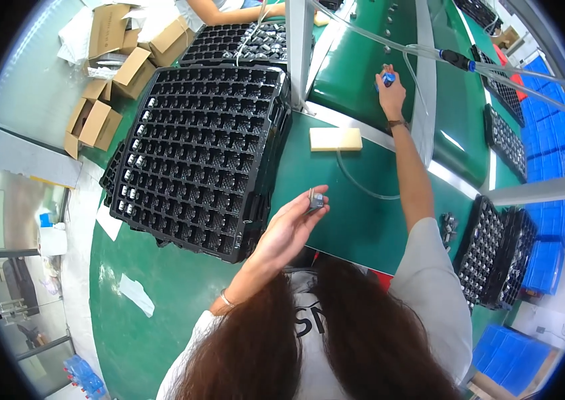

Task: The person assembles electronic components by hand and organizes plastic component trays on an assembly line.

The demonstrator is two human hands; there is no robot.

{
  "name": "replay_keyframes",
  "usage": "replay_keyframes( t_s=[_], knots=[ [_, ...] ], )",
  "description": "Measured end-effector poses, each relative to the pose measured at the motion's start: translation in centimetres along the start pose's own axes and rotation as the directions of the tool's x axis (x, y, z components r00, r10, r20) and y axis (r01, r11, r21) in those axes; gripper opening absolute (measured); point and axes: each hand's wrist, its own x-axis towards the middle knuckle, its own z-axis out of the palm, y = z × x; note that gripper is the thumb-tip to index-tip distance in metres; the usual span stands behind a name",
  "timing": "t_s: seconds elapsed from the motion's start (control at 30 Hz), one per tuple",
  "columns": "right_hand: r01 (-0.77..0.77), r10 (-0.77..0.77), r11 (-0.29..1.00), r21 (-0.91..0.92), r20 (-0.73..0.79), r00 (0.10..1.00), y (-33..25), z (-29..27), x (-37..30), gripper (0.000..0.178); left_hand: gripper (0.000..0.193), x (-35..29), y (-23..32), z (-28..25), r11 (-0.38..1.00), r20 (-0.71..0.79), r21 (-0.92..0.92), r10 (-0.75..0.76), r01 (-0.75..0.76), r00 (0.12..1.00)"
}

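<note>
My left hand point(287, 231) is held palm up over the green worktable point(356, 230), its fingers closed on a small silver metal part point(317, 199). Farther off, my right hand point(392, 97) reaches over the green conveyor belt point(342, 80). A small blue object point(388, 79) shows between its fingertips; its kind is too small to make out. Beside my left hand lies a black compartment tray point(250, 183), with small silver parts in some of its left-side pockets. A pale yellow foam block point(336, 139) rests on the worktable between my hands.
A metal post point(299, 53) stands behind the tray. Clear tubing point(362, 187) curves across the worktable, and more hangs overhead with a black connector point(457, 60). Filled trays point(481, 247) lie at right. Cardboard boxes point(102, 123) stand at left. Another person's arm point(249, 15) crosses a far tray.
</note>
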Motion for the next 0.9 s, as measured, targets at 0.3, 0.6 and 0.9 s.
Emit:
replay_keyframes(
  t_s=[0.3,0.6,0.9],
  knots=[
    [0.013,-0.027,0.907,0.42,0.027,0.999,-7.8,-6.5,-3.9,0.035,0.034,2.5,0.0,0.4,0.966,0.004,0.175,0.195,-0.193,0.981],
    [-0.472,-0.033,0.552,0.687,0.584,0.811,-19.1,-15.9,-19.2,0.024,0.032,1.6,0.1,1.1,0.884,0.008,0.354,0.325,-0.306,0.946],
    [-0.481,-0.105,0.481,0.733,0.593,0.798,-20.0,-17.4,-20.3,0.022,0.031,0.6,-0.2,1.7,0.855,0.047,0.425,0.308,-0.298,0.95]
  ],
)
